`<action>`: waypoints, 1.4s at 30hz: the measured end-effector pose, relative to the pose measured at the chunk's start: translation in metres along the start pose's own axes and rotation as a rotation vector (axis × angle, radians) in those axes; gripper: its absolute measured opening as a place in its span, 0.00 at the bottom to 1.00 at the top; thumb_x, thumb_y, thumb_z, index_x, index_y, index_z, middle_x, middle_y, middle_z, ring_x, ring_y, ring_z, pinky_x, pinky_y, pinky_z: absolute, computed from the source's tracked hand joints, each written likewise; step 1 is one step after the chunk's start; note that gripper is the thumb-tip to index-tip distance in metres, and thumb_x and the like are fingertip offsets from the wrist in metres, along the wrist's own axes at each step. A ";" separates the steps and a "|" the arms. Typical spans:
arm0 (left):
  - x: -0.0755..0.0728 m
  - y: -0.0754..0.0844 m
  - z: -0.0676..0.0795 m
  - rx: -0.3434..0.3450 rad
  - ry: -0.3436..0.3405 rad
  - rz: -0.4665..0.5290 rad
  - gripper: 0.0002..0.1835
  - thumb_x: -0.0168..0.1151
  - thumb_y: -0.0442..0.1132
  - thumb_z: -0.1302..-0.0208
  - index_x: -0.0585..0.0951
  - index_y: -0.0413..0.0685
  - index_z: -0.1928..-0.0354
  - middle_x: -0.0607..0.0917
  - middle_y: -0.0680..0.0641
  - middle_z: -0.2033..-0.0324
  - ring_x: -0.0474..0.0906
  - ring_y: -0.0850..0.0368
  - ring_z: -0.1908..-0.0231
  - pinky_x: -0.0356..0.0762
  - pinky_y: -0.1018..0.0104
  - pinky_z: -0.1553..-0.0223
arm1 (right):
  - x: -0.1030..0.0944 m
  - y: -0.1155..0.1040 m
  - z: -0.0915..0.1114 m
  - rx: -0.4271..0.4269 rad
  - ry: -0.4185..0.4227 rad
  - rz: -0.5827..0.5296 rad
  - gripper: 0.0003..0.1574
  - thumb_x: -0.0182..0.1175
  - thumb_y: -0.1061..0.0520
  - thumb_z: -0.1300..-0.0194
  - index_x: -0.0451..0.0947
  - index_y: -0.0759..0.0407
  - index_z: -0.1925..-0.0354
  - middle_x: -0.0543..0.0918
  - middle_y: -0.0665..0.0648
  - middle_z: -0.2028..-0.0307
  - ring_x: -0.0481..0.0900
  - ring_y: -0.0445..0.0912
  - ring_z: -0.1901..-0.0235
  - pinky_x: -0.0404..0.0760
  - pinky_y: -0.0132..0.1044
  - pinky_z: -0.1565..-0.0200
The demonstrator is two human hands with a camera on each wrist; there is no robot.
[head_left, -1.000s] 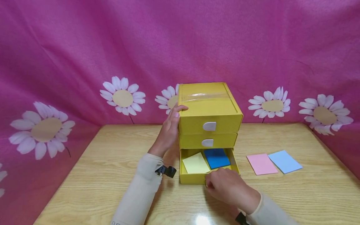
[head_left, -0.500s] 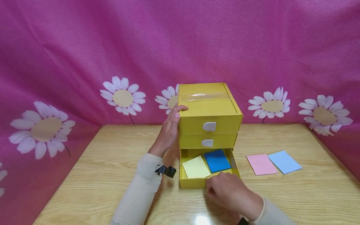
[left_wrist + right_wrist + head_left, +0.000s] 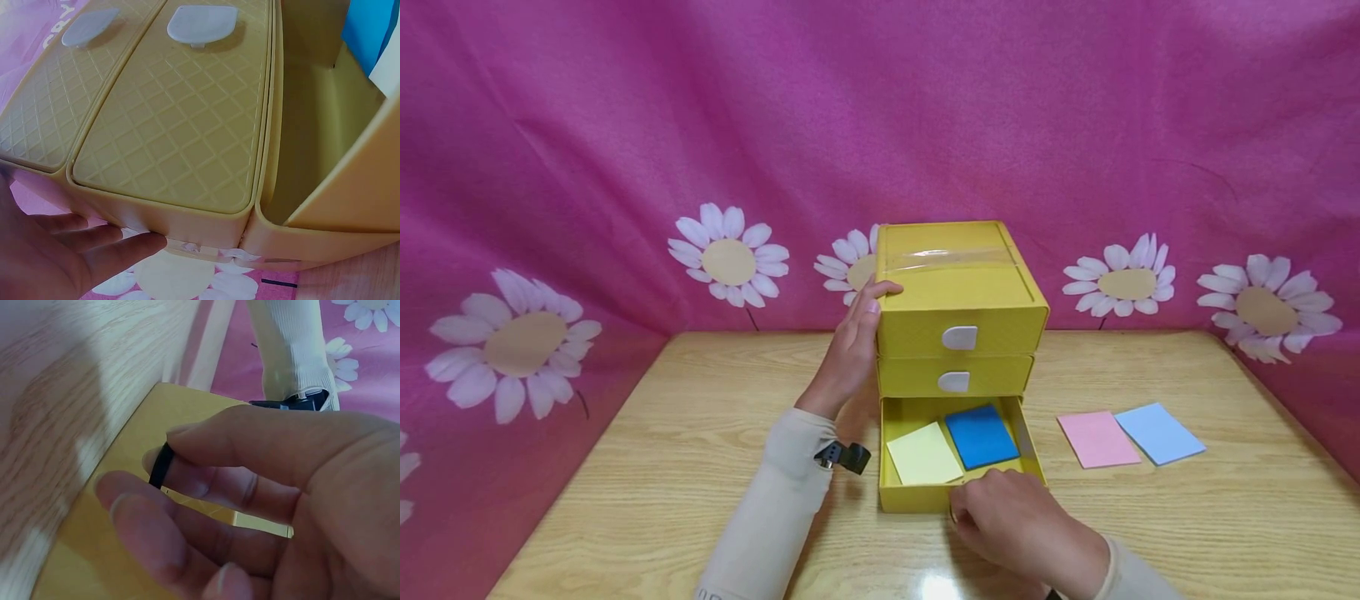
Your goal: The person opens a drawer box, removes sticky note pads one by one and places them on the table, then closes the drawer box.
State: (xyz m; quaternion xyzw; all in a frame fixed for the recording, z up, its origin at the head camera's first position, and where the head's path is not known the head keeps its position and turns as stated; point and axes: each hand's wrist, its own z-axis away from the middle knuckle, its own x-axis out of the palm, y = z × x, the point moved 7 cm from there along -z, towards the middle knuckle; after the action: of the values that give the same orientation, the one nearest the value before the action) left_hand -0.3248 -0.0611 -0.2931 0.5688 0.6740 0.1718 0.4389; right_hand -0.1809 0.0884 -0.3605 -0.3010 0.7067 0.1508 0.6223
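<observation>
A yellow mini chest of drawers [image 3: 958,283] stands on the wooden table with its bottom drawer [image 3: 916,500] pulled out. Inside that drawer lie a pale yellow sticky note pad [image 3: 925,454] and a dark blue one [image 3: 982,436]. My right hand [image 3: 1018,529] is at the drawer's front; in the right wrist view, thumb and finger pinch its small dark pull tab [image 3: 161,465]. My left hand [image 3: 846,350] rests along the chest's left side, fingers extended, one fingertip over the top edge. The two upper drawers are closed, each with a white pull tab [image 3: 959,337].
To the right of the chest, a pink sticky note pad [image 3: 1097,439] and a light blue pad [image 3: 1161,433] lie side by side on the table [image 3: 647,467]. A magenta cloth [image 3: 820,125] with white daisies hangs behind and along the sides.
The bottom drawer has slid farther out toward me with my right hand on its pull tab, carrying the two pads along. My left hand has stayed on the chest.
</observation>
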 end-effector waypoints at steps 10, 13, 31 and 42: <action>0.001 -0.002 0.000 -0.021 -0.006 0.005 0.24 0.26 0.56 0.24 0.68 0.61 0.38 0.57 0.54 0.27 0.44 0.62 0.27 0.48 0.51 0.30 | -0.001 -0.003 0.004 -0.013 0.013 0.004 0.18 0.64 0.61 0.53 0.68 0.44 0.87 0.63 0.42 0.91 0.62 0.37 0.88 0.56 0.32 0.86; 0.001 -0.002 0.001 -0.029 -0.010 0.007 0.24 0.26 0.56 0.25 0.68 0.62 0.38 0.56 0.54 0.27 0.44 0.64 0.28 0.48 0.51 0.30 | 0.000 -0.004 0.005 -0.014 0.008 0.011 0.19 0.64 0.61 0.52 0.68 0.44 0.87 0.64 0.42 0.90 0.63 0.38 0.87 0.56 0.33 0.85; 0.001 -0.003 0.001 -0.055 -0.018 0.001 0.24 0.26 0.59 0.25 0.67 0.65 0.38 0.54 0.55 0.26 0.44 0.66 0.28 0.49 0.52 0.31 | 0.003 -0.004 0.006 0.019 -0.057 -0.026 0.18 0.64 0.60 0.48 0.71 0.45 0.86 0.63 0.42 0.90 0.62 0.38 0.86 0.58 0.33 0.85; 0.002 -0.003 0.001 -0.053 -0.016 0.003 0.24 0.26 0.58 0.25 0.67 0.65 0.38 0.54 0.55 0.26 0.44 0.66 0.28 0.49 0.52 0.31 | 0.003 -0.004 0.006 0.052 -0.148 -0.100 0.15 0.65 0.57 0.45 0.75 0.44 0.84 0.62 0.40 0.90 0.62 0.36 0.85 0.61 0.32 0.83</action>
State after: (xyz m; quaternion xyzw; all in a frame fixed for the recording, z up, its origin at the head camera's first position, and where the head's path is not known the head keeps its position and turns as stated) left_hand -0.3258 -0.0609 -0.2966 0.5592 0.6649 0.1858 0.4590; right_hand -0.1735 0.0883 -0.3635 -0.3078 0.6466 0.1227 0.6871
